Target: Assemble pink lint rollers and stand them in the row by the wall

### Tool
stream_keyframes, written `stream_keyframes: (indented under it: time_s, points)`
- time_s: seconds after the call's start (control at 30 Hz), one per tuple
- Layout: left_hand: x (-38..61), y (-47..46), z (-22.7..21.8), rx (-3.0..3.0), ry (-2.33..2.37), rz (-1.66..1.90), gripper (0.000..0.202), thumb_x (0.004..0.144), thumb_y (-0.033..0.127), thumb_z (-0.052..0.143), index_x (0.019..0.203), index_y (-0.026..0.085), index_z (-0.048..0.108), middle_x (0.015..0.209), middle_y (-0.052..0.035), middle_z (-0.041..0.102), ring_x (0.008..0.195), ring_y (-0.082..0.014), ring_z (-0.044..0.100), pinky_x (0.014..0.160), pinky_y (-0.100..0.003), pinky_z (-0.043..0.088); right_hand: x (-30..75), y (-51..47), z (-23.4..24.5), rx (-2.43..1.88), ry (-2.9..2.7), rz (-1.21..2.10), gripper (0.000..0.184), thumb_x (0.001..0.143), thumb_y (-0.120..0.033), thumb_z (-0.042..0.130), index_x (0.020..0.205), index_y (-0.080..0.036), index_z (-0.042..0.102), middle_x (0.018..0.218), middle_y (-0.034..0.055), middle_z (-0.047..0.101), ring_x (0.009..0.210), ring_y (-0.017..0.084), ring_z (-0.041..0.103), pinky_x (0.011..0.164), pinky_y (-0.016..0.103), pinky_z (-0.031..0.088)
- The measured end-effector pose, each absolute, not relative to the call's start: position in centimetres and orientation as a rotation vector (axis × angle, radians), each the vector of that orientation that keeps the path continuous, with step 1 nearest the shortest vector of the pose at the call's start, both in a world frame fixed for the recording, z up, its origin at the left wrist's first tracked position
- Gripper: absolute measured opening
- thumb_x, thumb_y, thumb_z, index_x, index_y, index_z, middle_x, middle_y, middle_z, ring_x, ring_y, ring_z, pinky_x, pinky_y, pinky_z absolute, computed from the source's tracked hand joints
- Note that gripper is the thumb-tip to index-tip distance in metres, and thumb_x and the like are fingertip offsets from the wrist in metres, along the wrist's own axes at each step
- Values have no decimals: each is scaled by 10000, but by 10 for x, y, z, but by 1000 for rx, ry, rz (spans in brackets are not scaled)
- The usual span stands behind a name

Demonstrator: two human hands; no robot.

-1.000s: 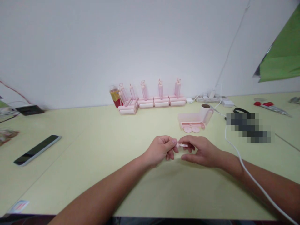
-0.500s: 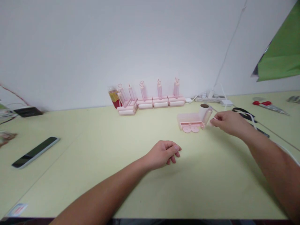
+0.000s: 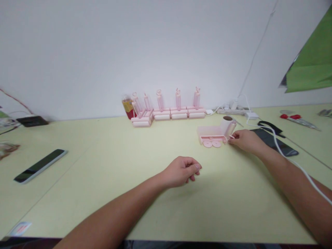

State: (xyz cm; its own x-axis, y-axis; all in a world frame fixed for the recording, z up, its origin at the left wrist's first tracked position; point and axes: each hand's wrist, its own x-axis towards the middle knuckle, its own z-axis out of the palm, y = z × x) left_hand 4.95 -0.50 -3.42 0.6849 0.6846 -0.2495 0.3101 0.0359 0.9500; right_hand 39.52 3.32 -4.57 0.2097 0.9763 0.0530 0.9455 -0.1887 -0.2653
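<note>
My hands, apart. The right hand [image 3: 246,141], the nearer, has its fingertips at a small pale piece [image 3: 231,137], just right of the pink tray [image 3: 204,139], whose long axis runs left to right, and below the leaning clear tube [image 3: 231,128]. My left hand [image 3: 183,172] is loosely curled, nearer me. Fingers partly hide the piece: pinched or merely touched, I cannot tell; the left palm is hidden

2 forearms [image 3: 116,211] (bare where visible) taper to 2 bare hands [image 3: 183,172].
</note>
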Motion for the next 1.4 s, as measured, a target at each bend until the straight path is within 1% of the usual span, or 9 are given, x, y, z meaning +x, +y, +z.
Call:
stream_keyframes:
  time_s: [0.2,0.37,0.47,0.6,0.8,0.93,1.17,1.3,1.4]
  points:
    - [50,-8,-30,1556,878,346,404,815,530,609,896,136,648,811,-47,645,587,-94,549,462,-196,373,395,35,-51,-2225,-1802,178,300,743,-475,609,757,-192,706,735,75,700,653,218,600,552,296,342]
    - [51,-9,-29,1542,877,340,415,804,533,622,896,128,645,755,-29,615,544,-79,511,454,-193,364,395,33,-50,-2194,-1790,227,274,745,-432,619,800,-183,719,772,75,721,655,206,617,546,281,353]
    - [50,-8,-30,1546,872,339,413,808,529,620,906,129,642,768,-31,612,553,-79,516,452,-184,364,394,30,-44,-2199,-1792,240,273,744,-433,624,777,-180,722,748,78,722,630,200,614,540,280,349]
    - [48,-4,-32,1575,885,351,419,814,539,612,931,138,649,793,-39,618,588,-91,539,454,-178,357,392,25,-34,-2269,-1795,168,264,724,-436,641,732,-187,726,714,83,714,618,205,613,535,285,335]
    - [46,-2,-34,1593,915,382,411,812,539,609,927,147,661,799,-44,636,603,-102,554,459,-183,349,389,25,-38,-2290,-1871,256,347,770,-509,604,732,-191,737,709,88,719,636,219,635,543,287,355]
    - [46,-3,-32,1624,911,382,403,820,528,606,907,139,666,743,-32,624,581,-95,539,490,-190,367,391,28,-46,-2291,-1886,202,329,774,-487,613,745,-186,741,742,100,726,663,225,646,555,285,362]
    - [47,-2,-31,1669,900,382,360,843,477,595,907,129,663,729,-33,618,584,-91,538,525,-190,388,394,35,-53,-2302,-1917,180,303,791,-451,594,729,-185,724,772,113,726,689,233,649,567,291,358]
    - [46,-2,-30,1686,916,377,384,847,489,576,928,125,668,725,-38,622,556,-93,521,492,-190,359,395,36,-53,-2315,-1929,190,246,781,-375,586,732,-176,722,770,126,719,711,250,651,583,302,363]
    - [42,2,-24,1801,909,422,365,841,467,580,907,127,693,685,-27,621,558,-99,505,509,-200,368,394,32,-49,-2329,-1944,233,188,744,-305,584,677,-176,704,730,123,706,684,248,646,579,305,365]
